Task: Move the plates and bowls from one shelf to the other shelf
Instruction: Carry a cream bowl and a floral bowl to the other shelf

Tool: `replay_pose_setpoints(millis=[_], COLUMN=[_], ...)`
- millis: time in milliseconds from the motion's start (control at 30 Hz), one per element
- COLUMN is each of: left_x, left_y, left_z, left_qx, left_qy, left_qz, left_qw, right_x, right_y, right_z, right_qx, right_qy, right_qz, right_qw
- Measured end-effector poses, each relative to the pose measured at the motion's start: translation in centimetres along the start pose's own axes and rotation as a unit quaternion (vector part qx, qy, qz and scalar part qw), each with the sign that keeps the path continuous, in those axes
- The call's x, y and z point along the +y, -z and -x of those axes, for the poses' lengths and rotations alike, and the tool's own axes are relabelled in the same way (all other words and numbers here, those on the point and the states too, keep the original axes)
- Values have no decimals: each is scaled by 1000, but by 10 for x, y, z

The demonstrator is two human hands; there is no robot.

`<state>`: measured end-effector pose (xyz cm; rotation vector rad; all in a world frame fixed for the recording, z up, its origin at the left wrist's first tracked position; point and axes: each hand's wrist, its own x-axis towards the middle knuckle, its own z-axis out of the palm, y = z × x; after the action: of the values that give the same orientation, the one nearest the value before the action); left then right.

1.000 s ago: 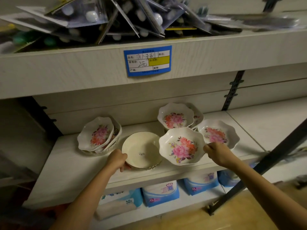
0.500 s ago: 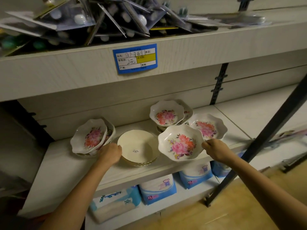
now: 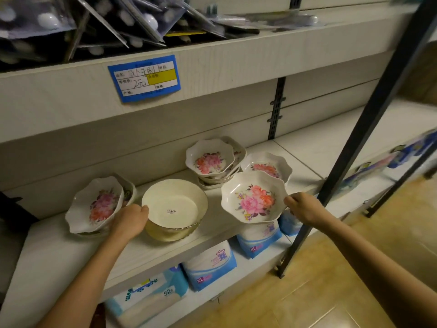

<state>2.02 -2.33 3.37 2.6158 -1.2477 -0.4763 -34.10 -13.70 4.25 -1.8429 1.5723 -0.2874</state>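
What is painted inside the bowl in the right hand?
Pink and orange flowers on the white bowl; best in the head view.

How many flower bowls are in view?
6 bowls: left pair, back pair, both stacked, right bowl, front bowl held by the right hand. Stacking may hide more. The left hand grips a plain bowl, not counted.
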Motion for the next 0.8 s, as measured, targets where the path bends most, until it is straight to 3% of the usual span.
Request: replay_pose_setpoints(millis=[300, 567, 800], left_x=[89, 222, 340], left_y=[-18, -64, -112], left_z=[10, 36, 71], left_qx=[-36, -85, -110], left_qy=[-92, -175, -228], left_qz=[62, 126, 114], left_qw=[993, 973, 961], right_x=[62, 158, 261], right_y=[51, 130, 214], right_z=[30, 41, 36], right_qx=[73, 123, 155], right_qy=[-55, -96, -138], right_qz=[-61, -42, -56], right_qw=[994, 987, 977])
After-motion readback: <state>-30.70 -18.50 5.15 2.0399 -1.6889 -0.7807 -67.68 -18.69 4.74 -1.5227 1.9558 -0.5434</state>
